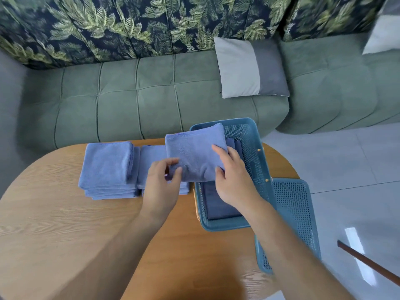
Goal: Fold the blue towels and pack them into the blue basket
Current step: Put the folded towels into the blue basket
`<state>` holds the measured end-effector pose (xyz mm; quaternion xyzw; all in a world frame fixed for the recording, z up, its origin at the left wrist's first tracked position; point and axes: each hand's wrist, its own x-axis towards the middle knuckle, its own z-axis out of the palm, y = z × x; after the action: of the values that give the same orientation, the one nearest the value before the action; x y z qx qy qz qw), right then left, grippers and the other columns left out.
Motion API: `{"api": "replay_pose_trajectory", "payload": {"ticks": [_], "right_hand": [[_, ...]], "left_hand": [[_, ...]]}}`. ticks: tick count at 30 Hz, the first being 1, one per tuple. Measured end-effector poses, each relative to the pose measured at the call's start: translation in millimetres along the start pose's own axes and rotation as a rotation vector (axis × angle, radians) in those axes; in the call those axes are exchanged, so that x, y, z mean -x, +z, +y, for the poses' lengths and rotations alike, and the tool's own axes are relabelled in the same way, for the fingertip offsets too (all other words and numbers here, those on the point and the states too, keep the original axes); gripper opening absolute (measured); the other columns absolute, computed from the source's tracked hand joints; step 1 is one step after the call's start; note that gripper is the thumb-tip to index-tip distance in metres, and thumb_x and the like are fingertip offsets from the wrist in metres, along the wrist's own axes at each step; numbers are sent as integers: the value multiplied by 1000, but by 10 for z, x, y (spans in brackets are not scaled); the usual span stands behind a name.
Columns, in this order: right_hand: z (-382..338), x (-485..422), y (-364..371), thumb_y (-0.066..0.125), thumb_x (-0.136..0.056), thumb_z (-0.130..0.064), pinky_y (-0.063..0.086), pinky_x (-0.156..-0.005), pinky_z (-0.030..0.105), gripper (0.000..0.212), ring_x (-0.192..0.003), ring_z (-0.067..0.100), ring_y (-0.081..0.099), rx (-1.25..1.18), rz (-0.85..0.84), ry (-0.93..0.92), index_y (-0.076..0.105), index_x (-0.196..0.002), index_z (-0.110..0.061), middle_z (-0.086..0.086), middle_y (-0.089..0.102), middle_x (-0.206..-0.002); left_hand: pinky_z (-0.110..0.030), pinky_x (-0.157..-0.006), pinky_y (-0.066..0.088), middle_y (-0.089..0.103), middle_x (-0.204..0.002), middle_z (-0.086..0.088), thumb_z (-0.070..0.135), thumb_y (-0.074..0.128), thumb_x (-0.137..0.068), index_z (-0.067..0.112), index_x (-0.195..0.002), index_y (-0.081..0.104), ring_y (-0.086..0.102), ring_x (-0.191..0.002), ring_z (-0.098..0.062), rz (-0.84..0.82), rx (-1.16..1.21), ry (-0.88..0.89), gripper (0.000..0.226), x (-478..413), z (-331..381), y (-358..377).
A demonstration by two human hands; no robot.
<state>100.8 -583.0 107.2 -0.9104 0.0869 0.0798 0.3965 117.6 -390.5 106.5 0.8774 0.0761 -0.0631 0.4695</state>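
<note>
Fingers (pixel 173 161) of the left hand (pixel 161 182) and right hand (pixel 233 182) pinch the near edge of a folded blue towel (pixel 192 152), held over the left rim of the blue basket (pixel 251 135); two towel stacks (pixel 108 167) sit beside it on the bench (pixel 54 213).

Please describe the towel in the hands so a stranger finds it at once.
On the wooden table stands a blue basket. Over its left rim, the left hand and right hand hold one folded towel; all other towels lie stacked or packed.
</note>
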Motion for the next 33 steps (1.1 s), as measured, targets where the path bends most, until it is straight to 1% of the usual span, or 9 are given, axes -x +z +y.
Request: {"api": "replay_pose_trajectory", "payload": {"ticks": [2, 6, 10, 13, 20, 23, 26, 30, 33], "right_hand": [[174, -33, -130, 46, -99, -9, 41, -104, 41, 58, -126, 25, 41, 48, 23, 48, 36, -154, -26, -4, 34, -150], [550, -226, -187, 46, -98, -9, 44, -103, 46, 61, -130, 27, 40, 136, -19, 144, 33, -155, -25, -2, 31, -153], [887, -428, -72, 50, -99, -13, 40, -109, 46, 62, -139, 34, 35, 179, -124, 202, 30, -157, -22, 7, 22, -161], [937, -451, 8, 50, -103, -26, 34, -115, 51, 62, -149, 36, 18, 279, -218, 248, 24, -159, -28, 7, 1, -169], [416, -200, 151, 56, -99, -19, 46, -98, 49, 38, -121, 33, 47, 201, 95, 17, 57, -137, -15, 7, 50, -141], [51, -133, 371, 56, -98, -16, 50, -86, 47, 32, -106, 32, 52, 121, 121, -90, 61, -129, -12, 7, 58, -124], [-284, -137, 640, 54, -98, -15, 49, -81, 44, 31, -103, 30, 52, 100, 93, -167, 61, -128, -11, 7, 59, -121], [-653, -212, 1013, 52, -102, -19, 48, -90, 43, 37, -115, 30, 53, 100, -23, -206, 57, -137, -11, 7, 58, -129], [-908, -299, 1316, 52, -102, -18, 47, -95, 46, 39, -121, 32, 51, 98, -115, -202, 54, -140, -10, 10, 57, -131]], "left_hand": [[-15, -88, 45, 55, -107, 7, 18, 64, -96, 22, -120, 63, 54, -98, 1, -46, -35, 66, 25, -29, 96, 240], [0, -84, 34, 49, -118, 0, 11, 59, -97, 11, -131, 58, 43, -90, 7, -161, -160, 147, 33, -112, 221, 700], [-24, -103, 32, 47, -134, -12, 10, 54, -98, 4, -135, 54, 46, -123, -24, -250, -355, 122, 38, -236, 162, 1025], [-31, -115, 20, 37, -150, -15, 11, 53, -98, 3, -141, 51, 34, -140, -31, -290, -508, 114, 44, -248, 122, 1113], [-25, -107, 32, 54, -129, -8, 5, 53, -95, 4, -125, 64, 49, -123, -25, -191, -392, 203, 31, -169, 24, 781], [-35, -103, 43, 56, -121, -2, 8, 54, -96, 9, -120, 66, 53, -116, -23, -150, -321, 193, 26, -160, -97, 520], [-42, -100, 46, 55, -123, -4, 10, 53, -97, 9, -120, 65, 54, -115, -24, -111, -322, 146, 26, -167, -272, 196], [-29, -102, 39, 54, -129, -8, 11, 53, -98, 6, -126, 62, 50, -123, -24, -56, -381, 74, 29, -238, -569, -276], [-33, -103, 40, 55, -126, -11, 8, 54, -97, 3, -124, 63, 50, -119, -27, -13, -401, 46, 30, -350, -775, -614]]}}
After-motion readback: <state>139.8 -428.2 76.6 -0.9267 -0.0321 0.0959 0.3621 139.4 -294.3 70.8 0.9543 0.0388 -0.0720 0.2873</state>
